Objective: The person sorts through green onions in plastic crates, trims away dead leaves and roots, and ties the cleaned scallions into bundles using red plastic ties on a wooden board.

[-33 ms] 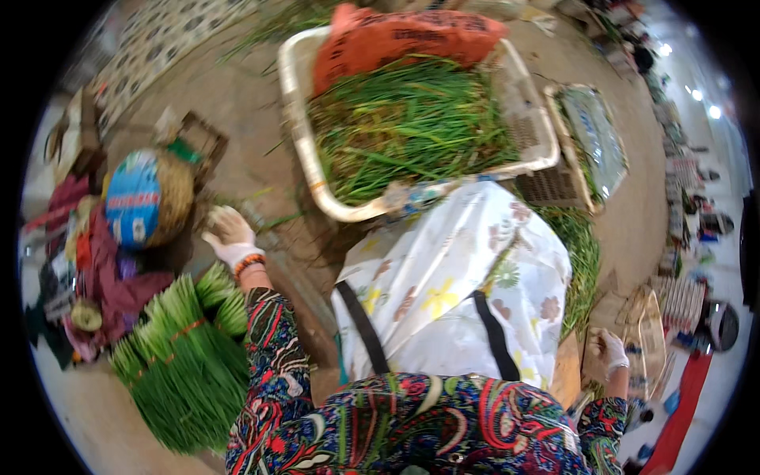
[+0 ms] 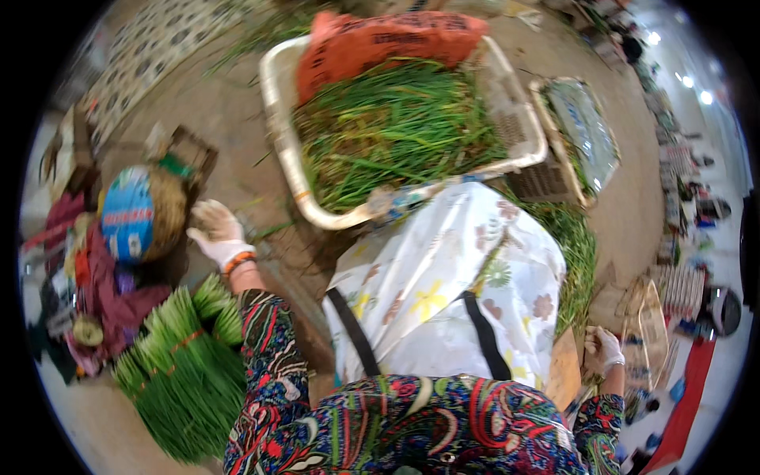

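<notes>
My left hand (image 2: 215,229), in a white glove with an orange wristband, is stretched out to the left with its fingers apart and nothing in it. It hovers between a round woven basket with a blue cover (image 2: 142,212) and tied bundles of green chives (image 2: 186,364) lying on the floor. My right hand (image 2: 606,348), also gloved in white, is low at the right beside a brown board (image 2: 564,368). Its fingers are curled, and I cannot make out whether it holds anything. A white flowered plastic apron (image 2: 451,285) covers my lap.
A big white crate (image 2: 277,119) full of loose chives stands ahead, with an orange sack (image 2: 380,43) on its far end. More chives (image 2: 578,253) lie to the right of the apron. Cloth and bags (image 2: 95,301) are piled at the left, and a second basket (image 2: 578,134) sits at the right.
</notes>
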### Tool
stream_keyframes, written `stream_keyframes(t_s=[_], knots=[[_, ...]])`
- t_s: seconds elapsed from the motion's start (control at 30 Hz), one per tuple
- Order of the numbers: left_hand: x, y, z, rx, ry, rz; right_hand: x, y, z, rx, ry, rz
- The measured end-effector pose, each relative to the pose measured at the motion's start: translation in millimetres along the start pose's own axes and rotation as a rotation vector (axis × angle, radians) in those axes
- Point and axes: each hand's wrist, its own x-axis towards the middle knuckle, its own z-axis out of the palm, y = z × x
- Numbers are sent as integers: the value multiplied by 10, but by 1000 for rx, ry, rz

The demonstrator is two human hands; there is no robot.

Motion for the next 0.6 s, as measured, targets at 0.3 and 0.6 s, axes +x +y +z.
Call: stream_keyframes(t_s=[0.3,0.6], knots=[[-199,-1989,2087,345,-326,-879,-582,1530,-558,264,269,222],[-1326,-4449,1418,424,-257,-1644,-2320,3476,-147,579,970,501]])
